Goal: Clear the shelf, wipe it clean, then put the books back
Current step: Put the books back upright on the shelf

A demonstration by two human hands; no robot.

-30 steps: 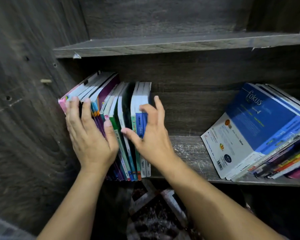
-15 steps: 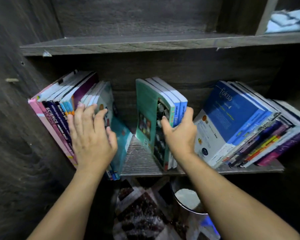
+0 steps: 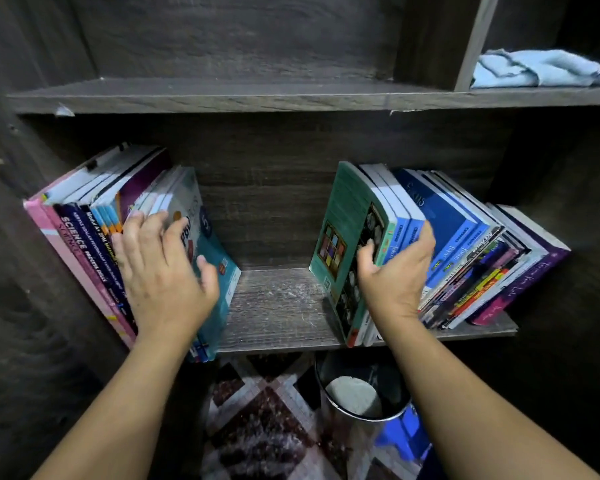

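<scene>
The shelf (image 3: 278, 306) is a dark wood-grain board, and its bare middle strip shows pale streaks and specks. At its left end the left books (image 3: 84, 237) lean leftward against the side wall, spines toward the near edge. A pink one is outermost, then come dark purple spines with white lettering, then thinner white and blue ones. The rightmost is a teal book (image 3: 219, 282), its cover facing the gap. The left hand (image 3: 163, 268) lies flat on this group and presses it, fingers straight and slightly spread over the spines, thumb out on the teal cover.

At the right of the gap stands a green book (image 3: 347, 230), nearly upright and tilted a little right, with a grid of coloured squares on its cover. The right hand (image 3: 395, 271) grips it together with the few thin white and blue books beside it, thumb on the green book's near edge and fingers curled over the blue spines. Just right of them the right books (image 3: 482, 258) lean steeply rightward: blue covers uppermost, multicoloured spines below, a purple one at the far right.

On the upper shelf (image 3: 222, 95), in the right compartment, lies a crumpled pale blue cloth (image 3: 537, 69). Below the shelf a round bin (image 3: 361, 396) stands on a patterned floor (image 3: 264, 427).
</scene>
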